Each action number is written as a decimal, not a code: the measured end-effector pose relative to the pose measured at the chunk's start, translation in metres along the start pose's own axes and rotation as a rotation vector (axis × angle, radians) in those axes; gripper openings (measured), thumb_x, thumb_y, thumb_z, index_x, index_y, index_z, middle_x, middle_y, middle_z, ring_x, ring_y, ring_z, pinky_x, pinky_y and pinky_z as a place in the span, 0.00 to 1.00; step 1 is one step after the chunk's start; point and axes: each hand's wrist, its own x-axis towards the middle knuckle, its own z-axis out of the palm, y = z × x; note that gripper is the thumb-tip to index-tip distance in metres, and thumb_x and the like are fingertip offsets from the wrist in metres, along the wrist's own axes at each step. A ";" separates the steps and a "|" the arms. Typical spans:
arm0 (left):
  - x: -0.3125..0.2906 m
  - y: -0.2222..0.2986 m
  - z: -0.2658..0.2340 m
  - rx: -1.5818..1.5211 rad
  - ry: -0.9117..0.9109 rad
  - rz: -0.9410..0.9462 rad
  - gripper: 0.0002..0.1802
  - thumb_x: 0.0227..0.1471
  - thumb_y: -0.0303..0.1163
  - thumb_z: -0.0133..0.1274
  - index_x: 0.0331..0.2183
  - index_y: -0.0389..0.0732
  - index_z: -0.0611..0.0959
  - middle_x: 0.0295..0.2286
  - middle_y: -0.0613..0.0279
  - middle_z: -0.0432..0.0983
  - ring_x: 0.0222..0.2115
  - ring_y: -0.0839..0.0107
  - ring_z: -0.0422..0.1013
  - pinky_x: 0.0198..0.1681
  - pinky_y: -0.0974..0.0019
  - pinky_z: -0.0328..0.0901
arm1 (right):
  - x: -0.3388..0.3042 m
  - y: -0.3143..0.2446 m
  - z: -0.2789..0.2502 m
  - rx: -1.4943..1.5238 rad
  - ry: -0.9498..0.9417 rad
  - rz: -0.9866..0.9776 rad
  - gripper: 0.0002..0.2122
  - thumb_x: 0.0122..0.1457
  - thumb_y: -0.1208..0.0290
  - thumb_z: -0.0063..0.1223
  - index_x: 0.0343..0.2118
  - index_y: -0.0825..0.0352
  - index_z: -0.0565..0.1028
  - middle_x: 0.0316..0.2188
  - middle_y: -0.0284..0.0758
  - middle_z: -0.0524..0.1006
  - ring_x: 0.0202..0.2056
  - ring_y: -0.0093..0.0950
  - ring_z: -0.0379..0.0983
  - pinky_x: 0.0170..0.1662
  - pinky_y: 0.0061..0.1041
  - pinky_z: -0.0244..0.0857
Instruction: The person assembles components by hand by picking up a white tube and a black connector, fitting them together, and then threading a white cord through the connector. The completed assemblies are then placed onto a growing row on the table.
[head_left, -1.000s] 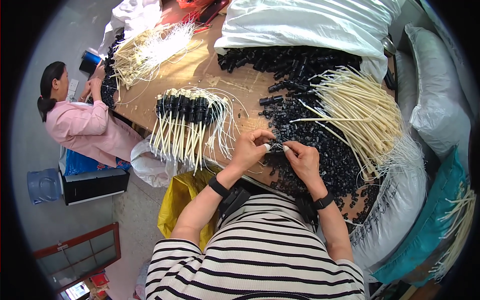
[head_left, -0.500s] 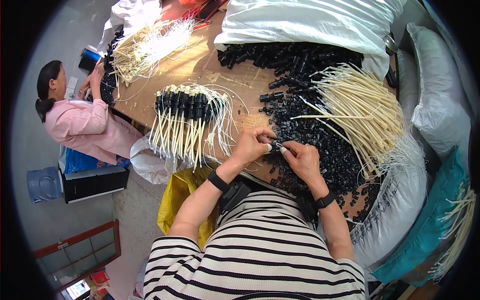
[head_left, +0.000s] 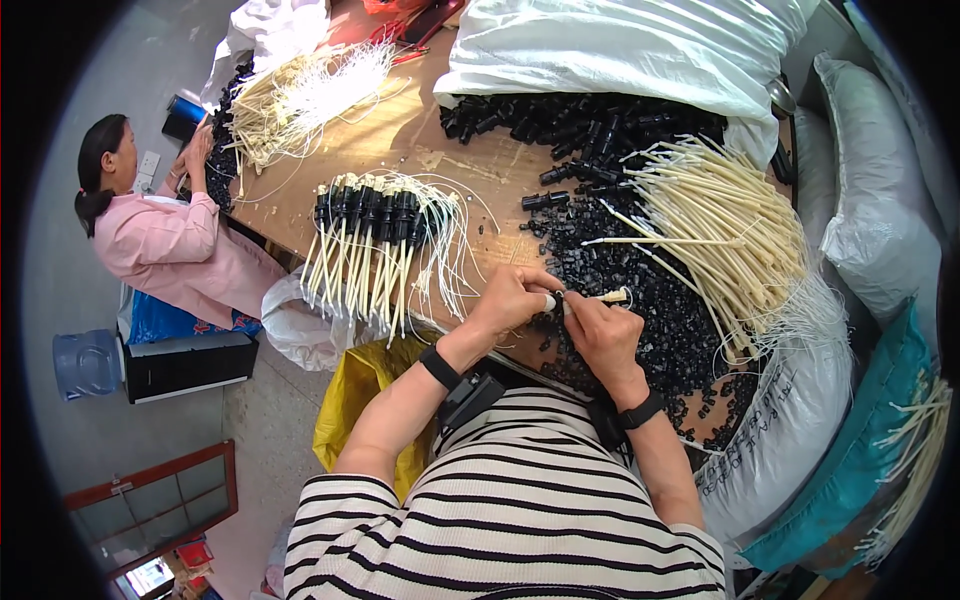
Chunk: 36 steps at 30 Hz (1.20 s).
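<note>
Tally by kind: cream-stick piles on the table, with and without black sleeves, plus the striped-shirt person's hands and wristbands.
Sleeved piles: 1
Bare piles: 2
Hands: 2
Wristbands: 2
Total: 7

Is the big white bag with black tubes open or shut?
Open: its mouth gapes wide, and black tubes spill from the bag onto the table.

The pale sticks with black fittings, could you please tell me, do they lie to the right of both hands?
No, the pale sticks with black fittings lie to the left of the left hand.
</note>
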 end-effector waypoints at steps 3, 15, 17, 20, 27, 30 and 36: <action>0.001 -0.003 0.000 0.013 0.014 0.040 0.11 0.40 0.20 0.55 0.31 0.33 0.85 0.22 0.67 0.77 0.22 0.83 0.69 0.27 0.78 0.64 | 0.001 -0.003 -0.002 -0.019 -0.022 -0.002 0.09 0.47 0.75 0.60 0.33 0.60 0.78 0.17 0.29 0.74 0.13 0.28 0.68 0.17 0.25 0.60; 0.001 -0.004 0.005 0.128 0.063 0.281 0.06 0.39 0.18 0.55 0.25 0.36 0.83 0.20 0.70 0.75 0.21 0.84 0.69 0.27 0.77 0.64 | 0.005 -0.009 -0.003 0.340 -0.106 0.404 0.06 0.51 0.77 0.58 0.33 0.65 0.79 0.18 0.36 0.77 0.17 0.25 0.73 0.22 0.21 0.63; 0.004 -0.008 0.003 0.313 0.103 0.392 0.07 0.36 0.19 0.55 0.24 0.35 0.83 0.19 0.68 0.73 0.21 0.80 0.68 0.25 0.74 0.63 | 0.006 -0.010 -0.003 0.351 -0.097 0.418 0.06 0.51 0.75 0.58 0.33 0.64 0.79 0.18 0.37 0.77 0.18 0.29 0.73 0.22 0.25 0.64; 0.004 -0.010 0.004 0.392 0.163 0.522 0.08 0.33 0.20 0.55 0.23 0.36 0.84 0.19 0.63 0.72 0.21 0.73 0.69 0.25 0.70 0.63 | 0.004 -0.005 0.000 0.354 -0.103 0.404 0.05 0.50 0.74 0.58 0.32 0.63 0.79 0.18 0.37 0.77 0.17 0.32 0.74 0.22 0.27 0.65; -0.001 0.005 0.006 0.507 0.219 0.525 0.07 0.33 0.22 0.55 0.22 0.38 0.83 0.21 0.57 0.73 0.23 0.65 0.71 0.27 0.66 0.64 | 0.003 -0.004 -0.008 0.514 -0.179 0.358 0.06 0.50 0.75 0.59 0.33 0.65 0.79 0.12 0.29 0.71 0.14 0.19 0.66 0.20 0.19 0.57; 0.004 0.009 0.005 0.597 0.346 0.644 0.05 0.33 0.22 0.55 0.21 0.38 0.82 0.22 0.56 0.73 0.26 0.61 0.71 0.30 0.64 0.65 | 0.013 -0.004 -0.019 1.008 -0.186 0.796 0.06 0.53 0.80 0.57 0.35 0.68 0.77 0.15 0.20 0.68 0.17 0.08 0.56 0.20 0.13 0.50; -0.002 0.018 0.010 0.623 -0.094 0.778 0.19 0.39 0.23 0.55 0.39 0.39 0.79 0.28 0.57 0.77 0.33 0.64 0.75 0.36 0.65 0.68 | 0.016 0.011 -0.039 1.753 -0.093 0.959 0.08 0.56 0.80 0.52 0.39 0.70 0.76 0.18 0.22 0.69 0.17 0.10 0.57 0.20 0.14 0.51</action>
